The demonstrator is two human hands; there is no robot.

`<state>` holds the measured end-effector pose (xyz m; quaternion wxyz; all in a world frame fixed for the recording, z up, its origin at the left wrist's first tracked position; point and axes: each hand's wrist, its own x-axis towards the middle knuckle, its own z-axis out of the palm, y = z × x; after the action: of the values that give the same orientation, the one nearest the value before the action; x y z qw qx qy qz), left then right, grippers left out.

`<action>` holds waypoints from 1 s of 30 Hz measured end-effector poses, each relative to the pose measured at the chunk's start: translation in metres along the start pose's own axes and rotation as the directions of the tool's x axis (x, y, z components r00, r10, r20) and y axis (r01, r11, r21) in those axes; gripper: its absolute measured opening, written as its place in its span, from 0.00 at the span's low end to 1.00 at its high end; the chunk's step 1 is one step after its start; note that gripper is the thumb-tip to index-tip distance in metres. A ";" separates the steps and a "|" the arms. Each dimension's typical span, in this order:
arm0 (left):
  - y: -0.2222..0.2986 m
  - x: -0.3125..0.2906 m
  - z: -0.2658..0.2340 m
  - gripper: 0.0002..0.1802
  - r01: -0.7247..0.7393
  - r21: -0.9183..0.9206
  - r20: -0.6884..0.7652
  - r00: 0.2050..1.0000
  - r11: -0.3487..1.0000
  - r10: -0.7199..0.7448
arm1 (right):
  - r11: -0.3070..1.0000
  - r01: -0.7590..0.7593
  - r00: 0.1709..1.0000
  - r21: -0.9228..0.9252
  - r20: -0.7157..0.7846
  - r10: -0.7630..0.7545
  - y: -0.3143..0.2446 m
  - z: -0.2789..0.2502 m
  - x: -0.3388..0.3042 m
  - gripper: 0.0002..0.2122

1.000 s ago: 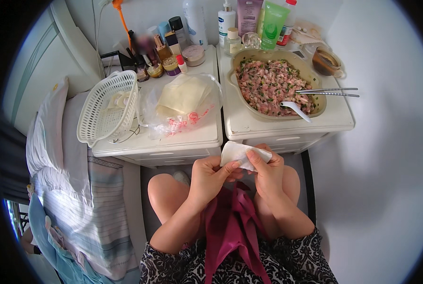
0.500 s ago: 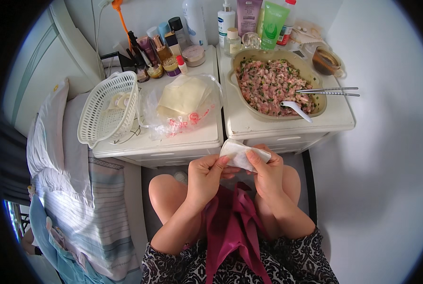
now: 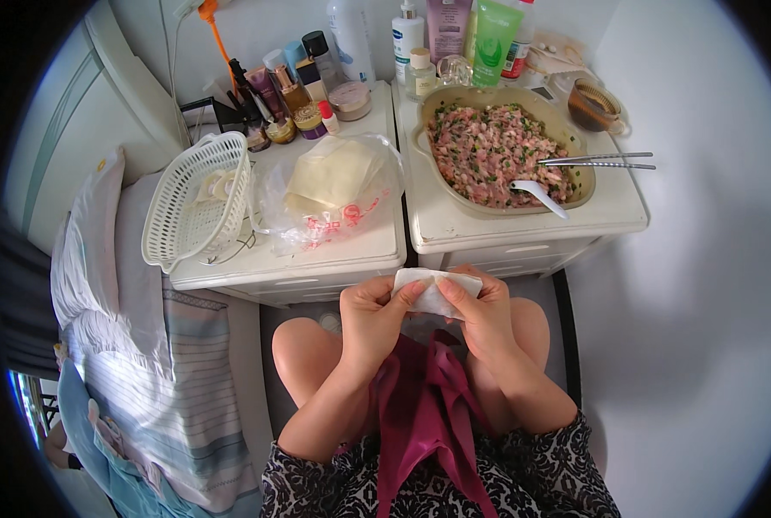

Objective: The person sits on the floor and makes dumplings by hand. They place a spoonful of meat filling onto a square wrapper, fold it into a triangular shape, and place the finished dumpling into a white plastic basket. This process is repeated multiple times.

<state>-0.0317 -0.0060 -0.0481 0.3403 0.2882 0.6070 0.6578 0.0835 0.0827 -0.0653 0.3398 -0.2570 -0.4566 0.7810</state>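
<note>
Thin off-white folded sheet (image 3: 436,303) lies level between bare left hand (image 3: 371,321) and bare right hand (image 3: 488,321), long axis left-right, equally near both, fingers and thumbs pinching it, nearside of white drawer cabinets (image 3: 611,207).

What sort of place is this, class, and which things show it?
Probably a bedroom: a pillow and striped bedding lie at the left, beside low white cabinets bearing cosmetics.
</note>
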 end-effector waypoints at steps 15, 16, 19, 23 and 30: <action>0.008 0.000 0.003 0.07 0.004 -0.024 0.008 1.000 1.000 -0.004 | 0.997 0.041 0.997 -0.070 0.062 -0.037 0.003 -0.005 0.001 0.08; 0.009 0.001 0.004 0.07 0.012 -0.065 0.014 1.000 0.998 -0.011 | 0.995 0.048 0.997 -0.082 0.065 -0.043 0.003 -0.005 0.001 0.08; 0.000 0.003 -0.003 0.07 0.028 0.015 0.053 0.998 0.999 -0.029 | 0.993 0.061 0.996 -0.104 0.067 -0.055 0.001 -0.003 -0.001 0.08; 0.001 0.002 -0.001 0.07 0.019 0.024 0.021 1.000 1.000 -0.019 | 0.996 0.042 0.997 -0.078 0.072 -0.037 0.000 -0.003 0.000 0.07; 0.004 0.003 -0.005 0.06 0.010 0.137 0.047 0.999 0.990 -0.016 | 0.994 0.050 0.993 -0.100 0.111 -0.039 0.001 -0.008 0.001 0.07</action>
<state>-0.0378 -0.0066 -0.0444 0.3385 0.3227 0.6443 0.6052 0.0882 0.0867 -0.0701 0.3180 -0.2210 -0.5196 0.7616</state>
